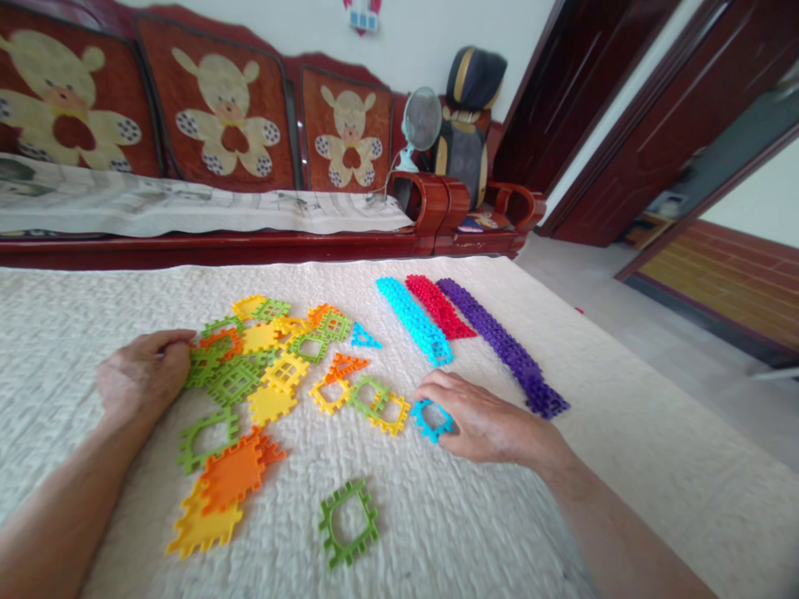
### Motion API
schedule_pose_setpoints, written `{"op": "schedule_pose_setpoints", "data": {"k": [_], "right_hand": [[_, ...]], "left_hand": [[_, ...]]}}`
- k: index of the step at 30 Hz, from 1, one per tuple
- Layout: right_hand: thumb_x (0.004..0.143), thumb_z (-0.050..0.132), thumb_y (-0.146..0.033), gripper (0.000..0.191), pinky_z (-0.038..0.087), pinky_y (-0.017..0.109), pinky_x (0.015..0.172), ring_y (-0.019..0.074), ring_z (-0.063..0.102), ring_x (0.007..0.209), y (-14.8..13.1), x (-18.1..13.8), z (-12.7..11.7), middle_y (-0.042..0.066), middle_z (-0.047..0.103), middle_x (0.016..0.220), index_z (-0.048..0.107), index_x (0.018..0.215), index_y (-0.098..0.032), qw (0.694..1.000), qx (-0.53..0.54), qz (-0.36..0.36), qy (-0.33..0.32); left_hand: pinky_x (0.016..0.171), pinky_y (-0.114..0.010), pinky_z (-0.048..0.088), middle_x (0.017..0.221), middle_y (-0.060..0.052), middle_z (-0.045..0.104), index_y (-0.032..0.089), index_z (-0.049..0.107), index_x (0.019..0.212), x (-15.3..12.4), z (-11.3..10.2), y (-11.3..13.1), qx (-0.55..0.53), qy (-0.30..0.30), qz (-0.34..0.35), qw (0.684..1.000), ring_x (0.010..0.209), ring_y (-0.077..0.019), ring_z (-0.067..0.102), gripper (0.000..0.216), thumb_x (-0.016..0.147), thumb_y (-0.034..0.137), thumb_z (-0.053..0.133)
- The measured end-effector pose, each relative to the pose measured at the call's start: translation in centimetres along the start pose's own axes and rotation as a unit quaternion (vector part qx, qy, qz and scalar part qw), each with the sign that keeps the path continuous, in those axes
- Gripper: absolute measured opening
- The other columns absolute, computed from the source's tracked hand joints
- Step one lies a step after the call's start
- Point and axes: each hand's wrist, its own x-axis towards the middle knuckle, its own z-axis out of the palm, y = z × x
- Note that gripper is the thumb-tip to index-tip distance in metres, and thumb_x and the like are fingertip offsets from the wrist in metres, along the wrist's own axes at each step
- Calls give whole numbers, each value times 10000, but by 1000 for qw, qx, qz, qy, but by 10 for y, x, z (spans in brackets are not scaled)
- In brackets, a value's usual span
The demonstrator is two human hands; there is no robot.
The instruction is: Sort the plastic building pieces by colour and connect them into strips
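My right hand (pixel 474 416) is closed on a blue plastic building tile (pixel 429 433) with a round opening, its thumb and fingers at the tile's right edge. My left hand (pixel 146 370) rests at the left side of a loose pile of tiles, fingers curled; whether it grips one is hidden. In that pile lie green tiles (pixel 232 381), yellow tiles (pixel 271 403) and orange tiles (pixel 234 472), some overlapping. A small blue triangle tile (pixel 365 336) lies at the pile's right. Nearer to me sits a single green frame tile (pixel 325 526).
Beyond my right hand lie three rows of tiles: a light blue row (pixel 412 320), a red row (pixel 439 306) and a purple row (pixel 499 343). A quilted white cloth (pixel 499 532) covers the table. A wooden sofa (pixel 368 241) and small fan (pixel 422 119) stand behind.
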Motion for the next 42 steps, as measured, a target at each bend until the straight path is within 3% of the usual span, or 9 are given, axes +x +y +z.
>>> {"op": "schedule_pose_setpoints", "data": {"k": [3, 8, 10, 17, 27, 32, 36, 39, 42], "right_hand": [[689, 651, -132, 377, 509, 349, 903, 228, 603, 1029, 4, 1, -3, 73, 605, 1080, 612, 1057, -203, 998, -17, 50, 23], [788, 682, -320, 545, 477, 405, 969, 270, 595, 1121, 19, 10, -3, 135, 622, 1186, 547, 1290, -157, 964, -54, 157, 207], [827, 644, -358, 550, 473, 420, 970, 286, 597, 1132, 23, 14, -2, 154, 631, 1193, 540, 1321, -141, 950, -73, 183, 243], [884, 579, -437, 375, 485, 357, 812, 257, 643, 931, 31, 21, 6, 115, 688, 988, 609, 1125, -152, 924, -124, 255, 257], [904, 553, -475, 358, 492, 380, 829, 277, 625, 950, 43, 30, 17, 117, 676, 958, 601, 1080, -167, 919, -136, 255, 269], [873, 595, -474, 414, 511, 419, 863, 304, 615, 1012, 44, 28, 18, 142, 623, 1052, 589, 1150, -166, 911, -121, 218, 329], [913, 558, -365, 331, 515, 436, 925, 288, 607, 1061, 33, 30, 21, 135, 598, 1130, 587, 1191, -189, 912, -79, 102, 390], [940, 503, -237, 207, 525, 399, 929, 242, 625, 1030, 17, 48, 26, 93, 625, 1072, 626, 1106, -228, 932, -46, -2, 360], [912, 489, -131, 275, 507, 394, 992, 231, 609, 1098, 2, 81, 29, 92, 631, 1137, 643, 1117, -227, 954, -50, -65, 288]], "left_hand": [[1025, -453, 492, 1210, -43, 735, 253, 789, 1060, 2, 1, -1, 18, -7, 0, 1000, 1098, -312, 657, 449, 773, 352, 457], [1003, -463, 504, 1240, -56, 723, 249, 783, 1092, 3, 1, -2, 28, -17, -7, 999, 1092, -320, 658, 458, 776, 347, 467], [1002, -465, 505, 1230, -55, 727, 253, 783, 1090, 3, 0, -1, 25, -17, -7, 1000, 1086, -320, 659, 456, 775, 343, 466], [1002, -459, 501, 1234, -61, 723, 251, 785, 1083, 3, 1, -2, 29, -14, 1, 999, 1087, -325, 658, 468, 783, 363, 443], [1046, -416, 480, 1227, -46, 727, 239, 781, 1066, 0, 2, 0, -3, -4, 4, 1000, 1090, -283, 655, 434, 769, 322, 476], [1031, -412, 481, 1214, -87, 728, 196, 766, 1102, -7, -3, 4, -14, -5, 21, 1000, 1099, -287, 658, 451, 822, 309, 431], [1002, -395, 491, 1204, -108, 728, 182, 765, 1107, -12, -7, 9, -16, -12, 31, 999, 1092, -279, 661, 450, 847, 297, 416], [977, -375, 504, 1192, -92, 735, 203, 773, 1093, -14, -7, 10, -15, -12, 30, 999, 1083, -272, 669, 430, 849, 299, 432], [959, -364, 516, 1159, -71, 748, 221, 785, 1054, -13, -5, 9, -19, 3, 33, 999, 1073, -271, 677, 410, 841, 296, 442]]}}
